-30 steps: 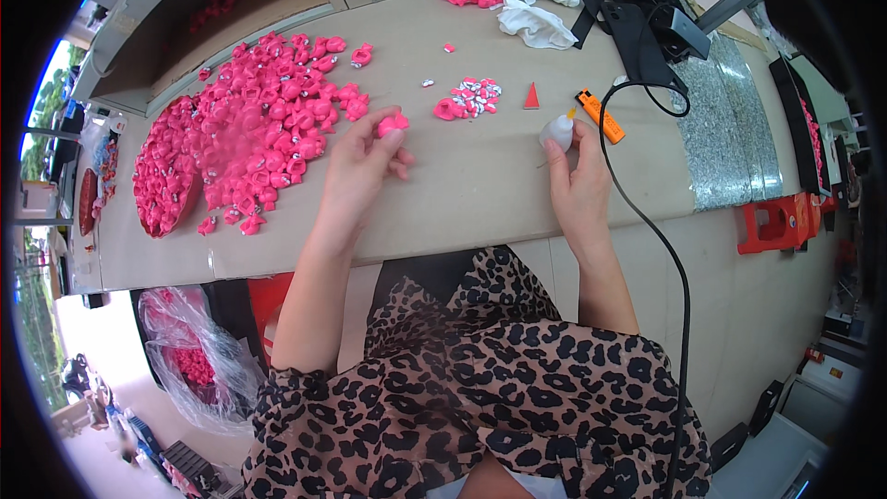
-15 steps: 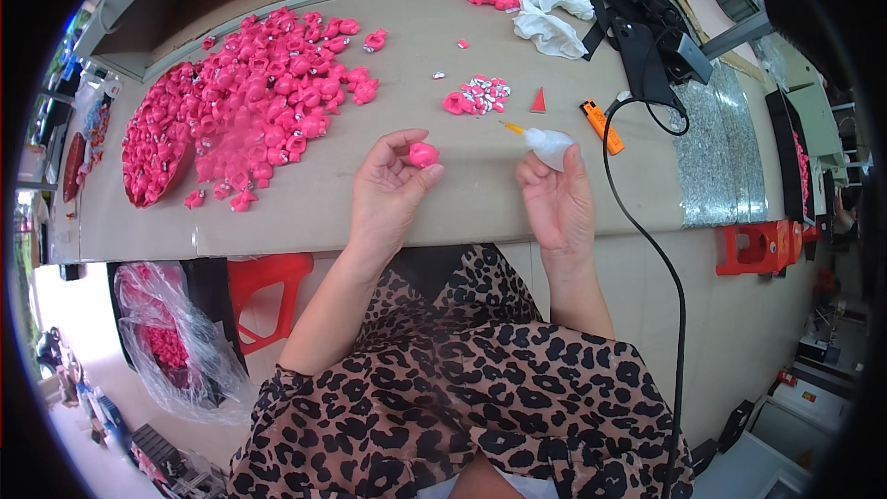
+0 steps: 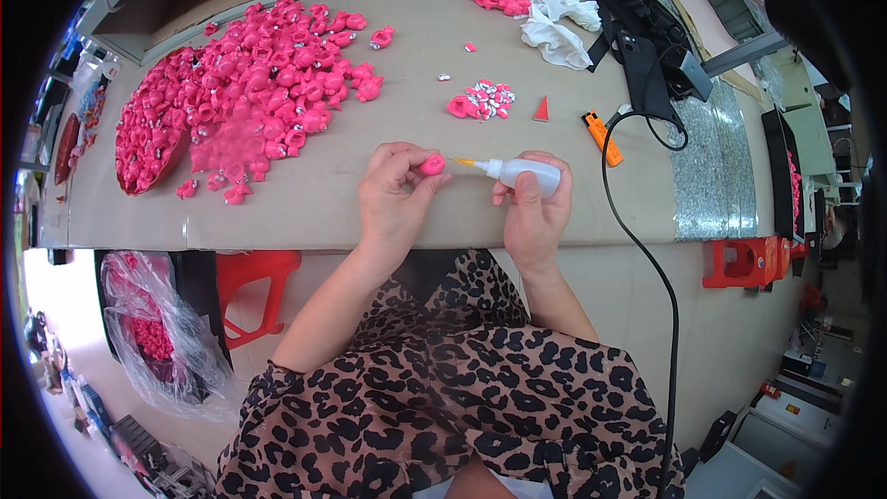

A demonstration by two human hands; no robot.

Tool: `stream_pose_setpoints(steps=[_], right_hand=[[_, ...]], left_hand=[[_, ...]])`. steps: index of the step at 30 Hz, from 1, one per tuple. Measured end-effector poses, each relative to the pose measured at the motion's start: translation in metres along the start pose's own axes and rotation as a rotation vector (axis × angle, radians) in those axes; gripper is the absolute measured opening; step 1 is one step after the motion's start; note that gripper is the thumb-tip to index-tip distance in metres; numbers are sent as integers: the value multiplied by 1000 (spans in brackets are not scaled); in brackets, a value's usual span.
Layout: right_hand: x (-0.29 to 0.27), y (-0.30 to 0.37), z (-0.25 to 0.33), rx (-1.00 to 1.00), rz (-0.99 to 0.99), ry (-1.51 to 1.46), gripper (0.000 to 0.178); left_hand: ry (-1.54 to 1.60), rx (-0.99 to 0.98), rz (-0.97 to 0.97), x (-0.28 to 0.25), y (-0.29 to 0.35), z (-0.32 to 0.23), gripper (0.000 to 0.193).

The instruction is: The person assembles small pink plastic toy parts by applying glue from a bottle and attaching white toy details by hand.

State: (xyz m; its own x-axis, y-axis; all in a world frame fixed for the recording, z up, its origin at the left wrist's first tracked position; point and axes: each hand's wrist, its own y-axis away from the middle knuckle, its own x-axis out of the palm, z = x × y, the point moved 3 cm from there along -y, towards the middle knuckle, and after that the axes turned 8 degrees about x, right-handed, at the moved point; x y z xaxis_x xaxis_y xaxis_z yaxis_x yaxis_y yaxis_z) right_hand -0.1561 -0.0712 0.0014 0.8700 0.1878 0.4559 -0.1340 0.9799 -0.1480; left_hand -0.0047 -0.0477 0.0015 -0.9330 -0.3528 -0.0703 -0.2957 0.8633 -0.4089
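My left hand (image 3: 397,189) pinches a small pink plastic piece (image 3: 431,164) between thumb and fingers, just above the table's front edge. My right hand (image 3: 538,212) is wrapped round a white squeeze bottle (image 3: 527,175) with a thin yellow needle tip (image 3: 467,162). The bottle lies nearly level, its tip pointing left at the pink piece. Tip and piece are very close; whether they touch I cannot tell. Beyond my hands lies a little pile of pink-and-white bits (image 3: 490,100). A large heap of pink pieces (image 3: 268,83) spreads over the table's left side.
An orange cutter-like tool (image 3: 601,138) and a red triangular piece (image 3: 541,109) lie to the right. Farther back are crumpled white tissue (image 3: 557,37) and a black bag (image 3: 637,14). A black cable (image 3: 637,233) hangs over the front edge. Red stools (image 3: 259,291) stand below.
The bottle has swung from tilted to nearly level and moved left and down, its tip now beside the pink piece. My left hand has turned the piece slightly.
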Motion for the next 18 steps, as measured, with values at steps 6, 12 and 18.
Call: stream_pose_setpoints(steps=[6,12,18], right_hand=[[3,12,0,-191,15,280,23],[2,13,-1,-262,25,410,24],[3,14,-1,-273,9,429,23]], left_hand=[[-114,34,-77,1,3,-2,17],[-209,79,-48,1,3,-4,17],[-203,88,-56,1,3,-5,17]])
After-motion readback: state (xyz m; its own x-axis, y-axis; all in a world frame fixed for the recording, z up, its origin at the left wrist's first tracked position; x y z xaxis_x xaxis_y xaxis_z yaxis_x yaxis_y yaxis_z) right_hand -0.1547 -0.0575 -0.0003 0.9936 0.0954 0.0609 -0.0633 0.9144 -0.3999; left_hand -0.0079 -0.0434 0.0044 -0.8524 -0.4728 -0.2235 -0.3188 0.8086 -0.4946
